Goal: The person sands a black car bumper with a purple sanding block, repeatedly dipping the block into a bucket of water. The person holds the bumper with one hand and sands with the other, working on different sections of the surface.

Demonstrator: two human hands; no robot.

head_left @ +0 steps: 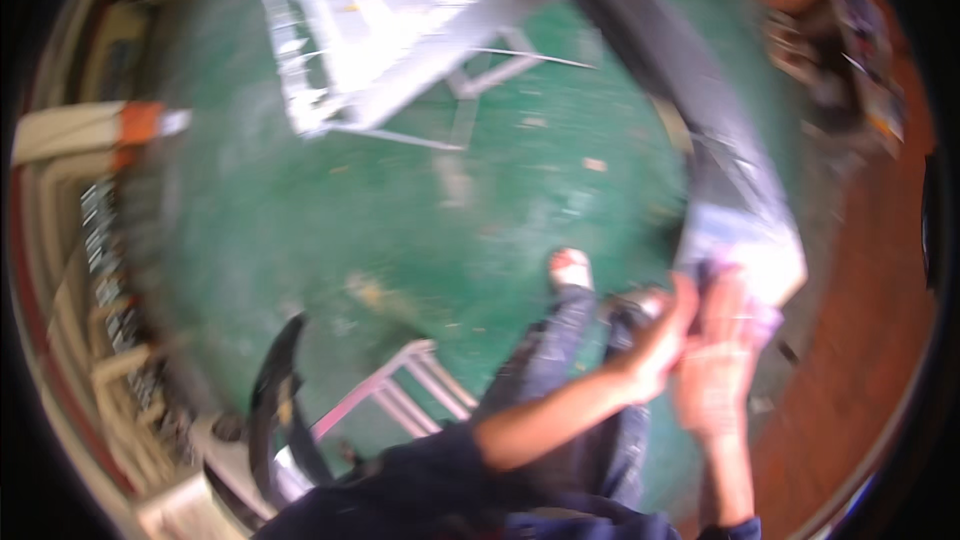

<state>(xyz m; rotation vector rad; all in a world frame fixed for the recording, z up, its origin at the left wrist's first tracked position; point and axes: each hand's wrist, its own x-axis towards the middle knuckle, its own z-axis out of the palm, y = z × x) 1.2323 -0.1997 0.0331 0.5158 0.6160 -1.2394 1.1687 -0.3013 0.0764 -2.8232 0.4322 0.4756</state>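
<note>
A long dark grey panel runs from the top middle down to the right, its near end pale with glare. At that end my right hand lies palm down over a crumpled purple cloth, which shows on both sides of the fingers. My left hand is raised close against the right one, fingers stretched forward beside the panel's end; I cannot make out anything in it. Motion blur smears both hands, and the palms are hidden.
A white slatted frame stands ahead on the green floor. Near my left arm are a pink-white slatted piece and a black curved part. Racks line the left; stacked items stand at the far right.
</note>
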